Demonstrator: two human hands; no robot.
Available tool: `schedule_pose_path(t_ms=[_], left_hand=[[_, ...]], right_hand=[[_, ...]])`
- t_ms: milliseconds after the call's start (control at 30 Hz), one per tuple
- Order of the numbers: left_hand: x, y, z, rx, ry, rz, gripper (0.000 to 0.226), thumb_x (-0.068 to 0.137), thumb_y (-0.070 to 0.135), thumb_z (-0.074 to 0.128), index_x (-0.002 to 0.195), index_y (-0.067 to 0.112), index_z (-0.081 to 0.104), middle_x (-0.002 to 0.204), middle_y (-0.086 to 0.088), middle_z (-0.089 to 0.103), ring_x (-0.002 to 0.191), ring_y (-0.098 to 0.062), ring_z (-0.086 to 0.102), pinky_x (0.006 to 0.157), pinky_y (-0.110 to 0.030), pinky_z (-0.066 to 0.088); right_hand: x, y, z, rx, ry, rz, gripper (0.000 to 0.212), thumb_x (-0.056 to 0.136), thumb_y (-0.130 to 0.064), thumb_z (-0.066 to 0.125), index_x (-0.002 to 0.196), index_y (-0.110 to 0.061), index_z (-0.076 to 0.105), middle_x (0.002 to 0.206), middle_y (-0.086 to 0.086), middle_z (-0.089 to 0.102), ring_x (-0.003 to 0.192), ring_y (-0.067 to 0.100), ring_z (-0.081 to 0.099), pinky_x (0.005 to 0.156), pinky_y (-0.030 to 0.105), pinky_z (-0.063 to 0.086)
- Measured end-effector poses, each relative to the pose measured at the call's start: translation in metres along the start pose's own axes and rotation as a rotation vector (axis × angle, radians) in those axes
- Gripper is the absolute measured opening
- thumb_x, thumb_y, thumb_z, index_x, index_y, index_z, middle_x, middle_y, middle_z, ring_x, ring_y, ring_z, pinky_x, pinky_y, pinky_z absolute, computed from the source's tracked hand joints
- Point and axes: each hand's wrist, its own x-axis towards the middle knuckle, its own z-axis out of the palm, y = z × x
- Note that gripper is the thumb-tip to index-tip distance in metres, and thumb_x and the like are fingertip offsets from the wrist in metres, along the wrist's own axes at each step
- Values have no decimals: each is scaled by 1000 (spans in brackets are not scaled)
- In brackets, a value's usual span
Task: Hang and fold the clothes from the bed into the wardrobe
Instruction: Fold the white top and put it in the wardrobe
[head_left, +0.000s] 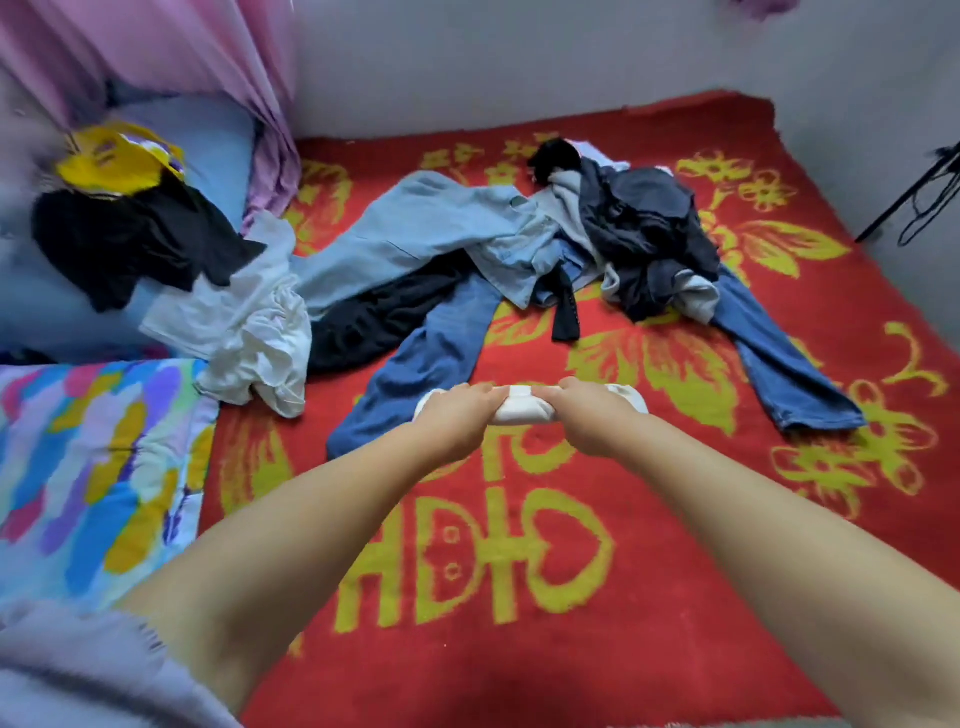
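Note:
My left hand (457, 415) and my right hand (592, 413) both grip a small white garment (524, 408), rolled into a tight bundle on the red bedcover (519, 649). Beyond it lie dark blue jeans (436, 358) with the legs spread. Light blue trousers (410, 234) stretch across the middle, over a black garment (374, 317). A heap of dark navy and grey clothes (644, 228) sits further back on the right. A crumpled white garment (254, 322) lies at the left, with a black top (135, 239) and a yellow item (119, 161) behind it.
A colourful patterned quilt (88, 478) lies at the left edge of the bed. A pale blue pillow (218, 140) and a pink curtain (208, 57) are at the back left. White walls border the bed. A black stand with cables (914, 197) is at the far right.

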Motion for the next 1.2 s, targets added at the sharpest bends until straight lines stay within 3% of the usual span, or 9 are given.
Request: schedule_pose_path(t_ms=[133, 300, 367, 433, 667, 833, 933, 1067, 1200], left_hand=[[-61, -27, -52, 34, 41, -106, 59, 90, 11, 52, 144, 25, 33, 135, -1, 50, 120, -27, 51, 88, -46, 48], [-156, -40, -81, 36, 123, -361, 65, 86, 1, 47, 142, 29, 33, 120, -7, 53, 105, -32, 55, 75, -45, 48], [-198, -36, -82, -2, 159, -473, 67, 87, -1, 45, 145, 30, 32, 125, -9, 52, 109, -33, 55, 78, -46, 48], [-240, -23, -75, -46, 198, -581, 67, 88, -2, 42, 146, 31, 31, 130, -10, 50, 113, -34, 52, 80, -45, 47], [-375, 57, -27, -259, 230, -939, 58, 89, 2, 42, 137, 34, 41, 123, -8, 53, 113, -32, 52, 86, -46, 48], [-475, 117, 15, -303, 243, -1145, 36, 89, 3, 43, 121, 19, 50, 115, -13, 54, 108, -34, 55, 78, -35, 44], [-536, 153, 31, -333, 257, -1273, 42, 93, 10, 44, 132, 25, 46, 123, -10, 53, 112, -31, 53, 87, -34, 45], [-609, 209, 45, -328, 298, -1402, 44, 92, 16, 49, 133, 29, 45, 124, -9, 53, 113, -30, 53, 82, -33, 42], [-676, 279, 65, -346, 281, -1518, 43, 90, 7, 47, 130, 23, 45, 114, -13, 53, 106, -33, 54, 77, -39, 44]], right_hand=[[-18, -52, -45, -70, 95, -152, 62, 92, -5, 42, 147, -33, 28, 125, 12, 47, 107, 35, 52, 78, 43, 46], [-41, -122, -79, -179, 159, -394, 63, 89, 0, 39, 142, -33, 32, 118, 13, 45, 88, 31, 49, 65, 40, 37], [-55, -149, -83, -248, 161, -496, 63, 90, -1, 40, 145, -32, 30, 119, 12, 44, 82, 28, 48, 65, 38, 35], [-75, -174, -81, -351, 155, -593, 68, 90, -2, 44, 148, -32, 25, 122, 11, 43, 89, 30, 52, 66, 37, 35], [-158, -246, -34, -610, 111, -991, 65, 92, -4, 43, 149, -26, 24, 138, 8, 47, 112, 25, 56, 76, 31, 42], [-229, -296, 21, -648, 49, -1181, 54, 97, -15, 37, 150, -26, 28, 134, 11, 49, 119, 29, 54, 96, 38, 45], [-279, -324, 51, -701, 68, -1302, 60, 95, -14, 39, 149, -34, 24, 131, 9, 47, 118, 28, 54, 97, 42, 46], [-354, -356, 82, -740, 74, -1456, 65, 91, -11, 45, 149, -34, 25, 134, 11, 47, 119, 31, 53, 98, 39, 44], [-438, -376, 120, -799, 36, -1554, 69, 90, -11, 46, 150, -35, 21, 142, 8, 42, 127, 28, 47, 104, 40, 40]])
